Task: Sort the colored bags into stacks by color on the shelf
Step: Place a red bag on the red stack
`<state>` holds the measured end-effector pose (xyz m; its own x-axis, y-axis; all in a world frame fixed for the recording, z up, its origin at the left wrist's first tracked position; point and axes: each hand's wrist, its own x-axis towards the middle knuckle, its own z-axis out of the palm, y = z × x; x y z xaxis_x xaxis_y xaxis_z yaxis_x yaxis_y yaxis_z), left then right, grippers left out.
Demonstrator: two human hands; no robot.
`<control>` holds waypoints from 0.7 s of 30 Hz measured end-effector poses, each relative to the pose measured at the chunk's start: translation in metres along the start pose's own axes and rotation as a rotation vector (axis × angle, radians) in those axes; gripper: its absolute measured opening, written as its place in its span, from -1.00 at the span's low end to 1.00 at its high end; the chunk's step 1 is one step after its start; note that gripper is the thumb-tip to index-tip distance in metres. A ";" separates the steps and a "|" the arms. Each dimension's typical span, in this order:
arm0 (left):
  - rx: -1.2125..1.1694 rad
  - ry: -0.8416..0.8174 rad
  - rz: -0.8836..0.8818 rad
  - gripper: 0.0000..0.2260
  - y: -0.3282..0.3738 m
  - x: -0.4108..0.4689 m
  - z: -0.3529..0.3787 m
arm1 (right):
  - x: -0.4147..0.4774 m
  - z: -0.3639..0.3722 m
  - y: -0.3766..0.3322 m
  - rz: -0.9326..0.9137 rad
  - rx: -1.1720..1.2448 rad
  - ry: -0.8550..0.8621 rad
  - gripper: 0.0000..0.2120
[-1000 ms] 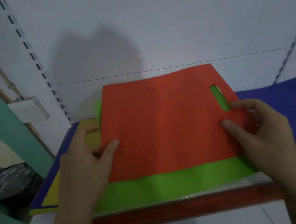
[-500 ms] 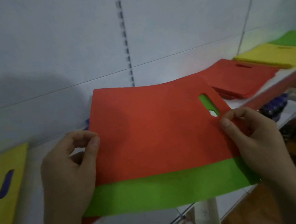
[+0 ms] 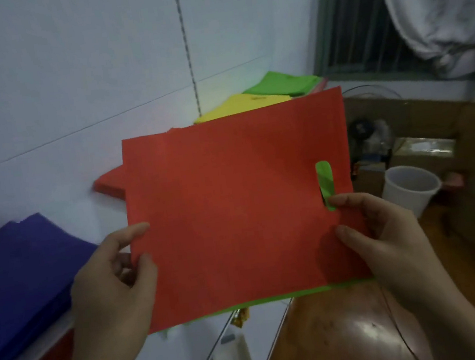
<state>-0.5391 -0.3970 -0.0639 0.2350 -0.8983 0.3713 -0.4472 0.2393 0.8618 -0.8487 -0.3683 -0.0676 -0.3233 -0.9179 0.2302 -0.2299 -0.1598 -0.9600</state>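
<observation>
1. The red bag (image 3: 234, 210) is held flat in the air in front of the shelf (image 3: 57, 333), with its handle slot upright near its right edge.
2. A green bag (image 3: 325, 180) lies behind it, showing through the slot and as a thin strip along the bottom edge.
3. The left grip (image 3: 114, 286) pinches the lower left edge of the two bags, thumb on the red face.
4. The right grip (image 3: 379, 236) pinches the right edge just below the slot, thumb on the front and forefinger at the slot's lower end.
5. On the shelf, a blue stack (image 3: 15, 269) lies at the left by the front edge.
6. A red stack (image 3: 109, 181) lies further along by the back wall, partly hidden by the held bag.
7. A yellow stack (image 3: 238, 105) and then a green stack (image 3: 281, 83) lie towards the shelf's far right end.
8. Past the shelf's end, a white cup (image 3: 409, 187) stands near a cardboard box (image 3: 432, 111).
</observation>
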 end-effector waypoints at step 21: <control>-0.132 -0.027 0.147 -0.64 0.044 0.233 0.358 | 0.340 -0.136 0.078 0.080 0.035 0.157 -0.53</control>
<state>-0.8129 -0.7277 -0.0637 0.1511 -0.8591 0.4889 -0.3578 0.4135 0.8373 -1.1012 -0.6432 -0.0425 -0.4796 -0.8604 0.1721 -0.1662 -0.1034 -0.9806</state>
